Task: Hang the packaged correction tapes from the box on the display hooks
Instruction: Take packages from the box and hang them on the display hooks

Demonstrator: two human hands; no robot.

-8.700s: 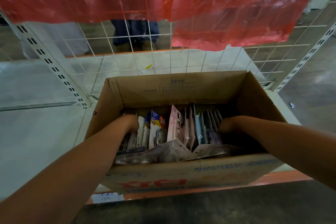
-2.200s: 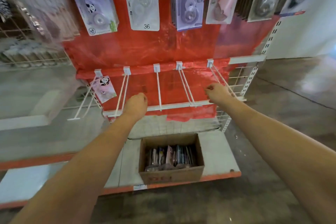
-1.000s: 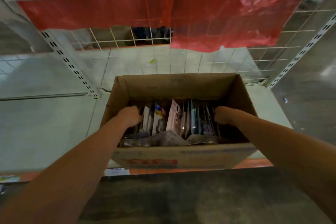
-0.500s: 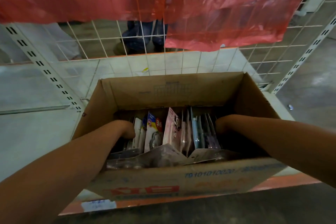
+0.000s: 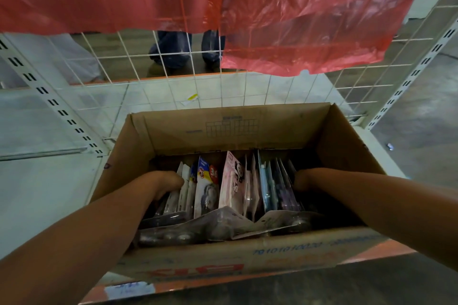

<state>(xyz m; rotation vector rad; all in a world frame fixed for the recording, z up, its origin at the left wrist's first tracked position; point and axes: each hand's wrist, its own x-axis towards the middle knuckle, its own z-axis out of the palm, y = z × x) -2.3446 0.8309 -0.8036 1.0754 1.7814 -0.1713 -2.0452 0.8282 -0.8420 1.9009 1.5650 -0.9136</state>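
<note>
Correction tapes point(image 5: 230, 186) stand between both hands' hidden fingers.

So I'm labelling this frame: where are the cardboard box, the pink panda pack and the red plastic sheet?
cardboard box point(image 5: 223, 129): head view, inner back wall.
pink panda pack point(image 5: 234, 181): head view, card front.
red plastic sheet point(image 5: 297, 20): head view, crinkled middle.

The open top of the cardboard box point(image 5: 247, 129), at frame centre, gives the only way in, and upright packaged correction tapes point(image 5: 233, 186) crowd its middle, with more lying flat along the near wall. Narrow gaps beside the left and right walls are filled by the left hand point(image 5: 166, 182) and right hand point(image 5: 303, 178). Behind the box, a wire grid point(image 5: 272, 86) and hanging red plastic sheet point(image 5: 297, 20) block the upper frame.
</note>
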